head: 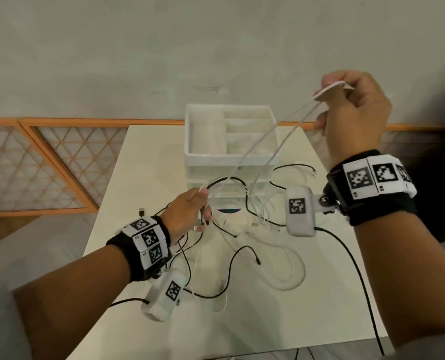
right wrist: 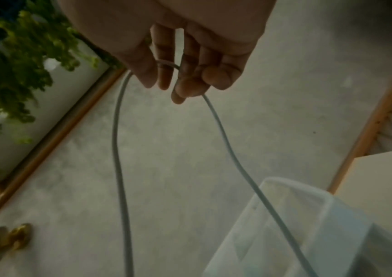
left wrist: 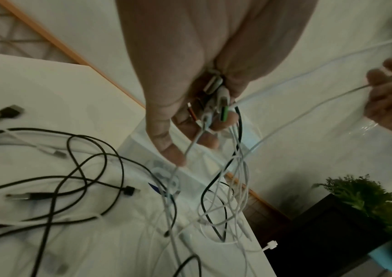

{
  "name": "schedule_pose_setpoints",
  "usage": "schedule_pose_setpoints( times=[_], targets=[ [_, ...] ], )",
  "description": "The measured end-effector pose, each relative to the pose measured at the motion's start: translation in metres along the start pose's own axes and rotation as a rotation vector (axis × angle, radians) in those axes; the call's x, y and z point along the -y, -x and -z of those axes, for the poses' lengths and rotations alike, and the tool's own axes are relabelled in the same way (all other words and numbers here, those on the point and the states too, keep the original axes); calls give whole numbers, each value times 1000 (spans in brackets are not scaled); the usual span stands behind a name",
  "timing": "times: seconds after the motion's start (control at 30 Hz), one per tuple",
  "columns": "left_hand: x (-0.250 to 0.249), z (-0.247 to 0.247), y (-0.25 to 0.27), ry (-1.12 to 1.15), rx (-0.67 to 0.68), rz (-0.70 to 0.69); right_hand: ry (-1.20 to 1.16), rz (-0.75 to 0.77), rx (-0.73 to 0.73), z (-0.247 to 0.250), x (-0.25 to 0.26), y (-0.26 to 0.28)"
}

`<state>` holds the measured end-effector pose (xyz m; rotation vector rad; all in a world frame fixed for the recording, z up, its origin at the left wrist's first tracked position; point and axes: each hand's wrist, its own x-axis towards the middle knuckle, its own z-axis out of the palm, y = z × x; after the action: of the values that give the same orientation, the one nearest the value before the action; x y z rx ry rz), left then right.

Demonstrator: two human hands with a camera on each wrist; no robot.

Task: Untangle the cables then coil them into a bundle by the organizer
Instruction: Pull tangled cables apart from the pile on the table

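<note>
Head view: the right hand (head: 354,113), upper right, lifts a loop of white cable (head: 255,152) clear of the tangle (head: 242,229); the left hand (head: 187,214) at centre grips gathered plugs before the organizer (head: 190,133) on the worktop (head: 138,178).

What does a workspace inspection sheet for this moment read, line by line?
Surface: pale rectangular tabletop, strewn with cables.
Job's things: white plastic compartment organizer at the table's far side; no coiled bundle seen.
Clutter: nothing seen beyond the cables.
Grippers: left hand grips several cable plugs low over the table; right hand holds up a loop of thin white cable.
Cables: thin black cables and more white ones lie tangled on the table; the raised white cable runs between both hands.
Surroundings: grey wall, orange-framed lattice panel, green leafy plant.
</note>
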<state>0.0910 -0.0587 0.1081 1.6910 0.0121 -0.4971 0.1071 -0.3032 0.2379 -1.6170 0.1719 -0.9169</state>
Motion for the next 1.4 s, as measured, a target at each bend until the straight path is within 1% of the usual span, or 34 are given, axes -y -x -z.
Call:
schedule_pose_setpoints(
  times=[0.07,0.13,0.17,0.2,0.27,0.4,0.47,0.53,0.63,0.67,0.7,0.77,0.8,0.83,0.87,0.9,0.93,1.03,1.17,1.2,1.23,1.3,1.33,1.4],
  targets=[
    [-13,3,1,50,-26,-27,83,-130,33,9,-15,-1],
    [-38,8,3,81,-47,-117,282,-271,112,18,-37,2],
    [-51,12,3,115,-63,-159,354,-312,141,21,-46,3],
    [-62,16,3,135,-79,-196,376,-329,147,24,-50,4],
    [-67,21,0,92,-102,-227,312,-305,115,25,-47,1],
    [-29,25,-7,-173,-97,-134,83,-112,13,22,-3,-21],
    [-12,27,-6,-203,-99,-78,10,-69,-20,21,15,-32],
    [-2,29,-4,-177,-122,-32,24,-119,2,18,12,-38],
    [2,34,-4,-208,-164,-34,123,-269,83,10,-7,-36],
    [1,36,-5,-228,-176,-41,122,-261,99,8,-10,-35],
    [0,38,-7,-243,-185,-43,84,-206,96,7,-11,-35],
    [-1,42,-9,-287,-191,-38,-57,-33,87,4,-7,-39],
    [-1,43,-9,-314,-195,-35,-79,32,113,2,-5,-42],
    [0,43,-9,-330,-200,-34,-25,63,155,0,-3,-45],
    [1,44,-9,-328,-206,-24,76,68,199,-1,-3,-47],
    [2,44,-9,-310,-213,-9,164,75,229,-3,-4,-48],
    [3,45,-9,-294,-217,8,204,103,236,-2,-5,-48],
    [3,48,-10,-327,-208,37,170,211,221,-4,0,-49],
    [2,49,-12,-438,-209,91,230,344,151,-3,-1,-58],
    [4,51,-13,-476,-207,102,246,328,155,-3,-4,-63],
    [6,53,-14,-496,-201,113,284,280,185,-3,-7,-66],
    [8,56,-18,-474,-190,130,411,206,252,-3,-15,-71],
    [9,55,-19,-446,-189,135,436,206,262,-2,-19,-71],
    [5,52,-21,-381,-195,150,390,233,253,-4,-22,-72]
  ],
)
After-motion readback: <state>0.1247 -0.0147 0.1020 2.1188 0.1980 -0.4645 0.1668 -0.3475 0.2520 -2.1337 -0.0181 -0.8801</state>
